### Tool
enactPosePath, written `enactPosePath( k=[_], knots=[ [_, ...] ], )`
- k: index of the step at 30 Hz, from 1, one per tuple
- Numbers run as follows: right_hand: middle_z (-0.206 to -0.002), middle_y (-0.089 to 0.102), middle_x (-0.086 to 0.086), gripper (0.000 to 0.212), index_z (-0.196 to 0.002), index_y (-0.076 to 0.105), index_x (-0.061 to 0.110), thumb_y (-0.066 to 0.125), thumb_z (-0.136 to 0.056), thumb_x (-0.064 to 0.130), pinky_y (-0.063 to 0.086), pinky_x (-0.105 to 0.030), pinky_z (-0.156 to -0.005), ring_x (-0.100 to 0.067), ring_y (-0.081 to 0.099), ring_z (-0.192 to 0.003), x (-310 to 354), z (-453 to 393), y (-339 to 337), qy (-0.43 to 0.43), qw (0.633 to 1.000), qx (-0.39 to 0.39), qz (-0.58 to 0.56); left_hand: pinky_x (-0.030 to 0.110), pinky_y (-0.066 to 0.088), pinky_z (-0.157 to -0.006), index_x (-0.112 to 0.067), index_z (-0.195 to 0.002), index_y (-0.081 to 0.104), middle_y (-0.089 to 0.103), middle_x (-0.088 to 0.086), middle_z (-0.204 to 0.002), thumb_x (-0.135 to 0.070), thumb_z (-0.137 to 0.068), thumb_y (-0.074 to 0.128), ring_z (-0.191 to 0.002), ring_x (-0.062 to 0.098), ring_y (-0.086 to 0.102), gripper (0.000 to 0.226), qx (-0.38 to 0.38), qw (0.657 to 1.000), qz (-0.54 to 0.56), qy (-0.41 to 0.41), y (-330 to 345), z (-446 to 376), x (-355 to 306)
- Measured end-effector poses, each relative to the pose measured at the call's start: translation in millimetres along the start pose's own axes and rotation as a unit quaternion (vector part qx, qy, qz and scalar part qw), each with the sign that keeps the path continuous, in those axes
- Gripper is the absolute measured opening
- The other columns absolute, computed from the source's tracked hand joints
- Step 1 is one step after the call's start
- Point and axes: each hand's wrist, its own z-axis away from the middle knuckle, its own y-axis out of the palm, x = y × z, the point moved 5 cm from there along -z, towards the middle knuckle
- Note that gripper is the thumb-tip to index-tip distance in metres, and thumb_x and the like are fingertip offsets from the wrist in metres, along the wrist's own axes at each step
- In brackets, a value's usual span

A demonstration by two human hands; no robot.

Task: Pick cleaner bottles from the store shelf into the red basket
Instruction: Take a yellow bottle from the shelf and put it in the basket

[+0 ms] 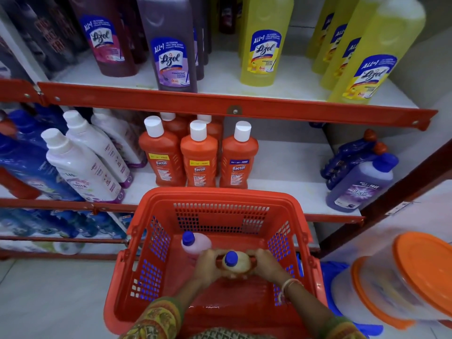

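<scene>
The red basket [220, 199] stands on the floor in front of the shelves. Inside it, a pink bottle with a blue cap [195, 243] rests at the left. Over the basket's middle I hold a pale yellow bottle with a blue cap [236, 265] between both hands. My left hand [208, 266] grips its left side and my right hand [265, 265] grips its right side. Orange Bactin bottles [199, 162] with white caps stand on the lower shelf just behind the basket. Yellow Lizol bottles [265, 42] and purple Lizol bottles [171, 45] stand on the upper shelf.
White bottles [80, 165] and blue bottles [22, 155] lean at the lower shelf's left. A purple Bactin bottle [359, 184] lies at its right. Clear tubs with orange lids [403, 282] stack at the right. Red shelf rails [234, 105] edge each level. Grey floor lies at the left.
</scene>
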Motion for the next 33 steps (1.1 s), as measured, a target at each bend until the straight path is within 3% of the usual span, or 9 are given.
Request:
enactPosePath(
  k=[3,6,10,12,18,23,26,30,33],
  knots=[
    [-0.115,0.072,-0.003,0.051,-0.115,0.067,0.016,0.074,-0.065,0.005,0.04,-0.008,-0.08,-0.011,0.064,-0.106,13.8,7.0,-25.4,-0.036,0.999,0.0,0.015,0.04,0.051,-0.095,-0.036,-0.119,0.055,0.064,0.003,-0.123,-0.012,-0.05,0.082,-0.111,0.016,0.061,0.078,0.034,0.999,-0.009,0.009,-13.1,-1.8,7.0],
    [-0.119,0.068,0.004,0.055,-0.121,0.063,0.018,0.074,-0.07,0.0,0.035,0.005,-0.078,-0.002,0.058,-0.106,39.6,20.7,-70.8,-0.08,0.997,-0.016,-0.011,0.031,0.053,-0.089,-0.026,-0.116,0.059,0.065,0.003,-0.116,0.005,-0.069,0.074,-0.1,0.015,0.065,0.059,0.0,1.0,0.001,0.025,-43.0,1.9,-13.7],
    [-0.112,0.071,0.007,0.045,-0.114,0.066,0.027,0.08,-0.074,0.011,0.053,-0.019,-0.088,-0.004,0.066,-0.103,85.7,44.9,-152.0,-0.153,0.974,-0.104,-0.134,0.019,0.053,-0.081,-0.018,-0.126,0.056,0.068,-0.002,-0.112,-0.005,-0.078,0.073,-0.092,0.005,0.067,0.053,-0.092,0.987,0.013,0.133,-89.9,2.4,-90.1],
    [-0.108,0.073,0.007,0.038,-0.108,0.068,0.03,0.079,-0.076,0.013,0.055,-0.02,-0.087,-0.002,0.067,-0.101,105.2,57.8,-193.7,-0.188,0.952,-0.171,-0.172,0.018,0.052,-0.084,-0.018,-0.127,0.055,0.068,-0.005,-0.112,-0.009,-0.082,0.071,-0.096,0.003,0.065,0.049,-0.126,0.971,0.011,0.202,-110.4,2.0,-134.9],
    [-0.103,0.075,0.001,0.031,-0.105,0.07,0.019,0.075,-0.075,0.022,0.053,-0.022,-0.089,-0.008,0.069,-0.101,135.3,83.7,-299.6,-0.26,0.855,-0.389,-0.224,0.018,0.037,-0.101,-0.02,-0.125,0.056,0.063,-0.007,-0.123,-0.028,-0.089,0.058,-0.116,0.003,0.053,0.037,-0.284,0.872,-0.115,0.382,-164.8,-3.2,-250.9],
    [-0.106,0.071,-0.003,0.028,-0.108,0.067,0.021,0.073,-0.081,0.02,0.054,-0.03,-0.091,-0.02,0.068,-0.099,123.0,87.1,-360.7,-0.215,0.734,-0.59,-0.259,0.027,0.04,-0.1,-0.016,-0.121,0.057,0.063,0.0,-0.12,-0.031,-0.092,0.051,-0.115,0.013,0.054,0.034,-0.376,0.809,-0.164,0.421,-192.4,-30.7,-305.6],
    [-0.119,0.062,-0.005,0.039,-0.117,0.06,0.021,0.074,-0.081,0.025,0.051,-0.031,-0.095,-0.026,0.062,-0.108,106.4,88.0,-388.9,-0.172,0.657,-0.686,-0.261,0.024,0.036,-0.097,-0.015,-0.119,0.058,0.063,0.002,-0.119,-0.039,-0.091,0.043,-0.114,0.017,0.054,0.04,-0.389,0.801,-0.213,0.401,-204.6,-51.1,-316.9],
    [-0.136,0.046,-0.009,0.079,-0.135,0.04,0.02,0.081,-0.07,0.038,0.041,-0.054,-0.104,-0.027,0.042,-0.126,77.4,71.2,-424.3,-0.096,0.689,-0.682,-0.225,0.032,0.031,-0.108,-0.017,-0.128,0.051,0.057,0.001,-0.131,-0.052,-0.089,0.026,-0.123,0.016,0.045,0.058,-0.356,0.827,-0.272,0.339,-213.1,-78.3,-310.0],
    [-0.116,0.065,-0.012,0.083,-0.133,0.042,0.019,0.079,-0.063,0.045,0.06,-0.034,-0.06,-0.028,0.069,-0.088,69.4,54.6,-436.2,-0.105,0.764,-0.533,-0.348,0.039,0.026,-0.113,-0.02,-0.134,0.045,0.05,-0.001,-0.139,-0.059,-0.085,0.014,-0.13,0.015,0.039,0.07,-0.32,0.847,-0.299,0.301,-212.2,-90.8,-301.2]
  ],
)
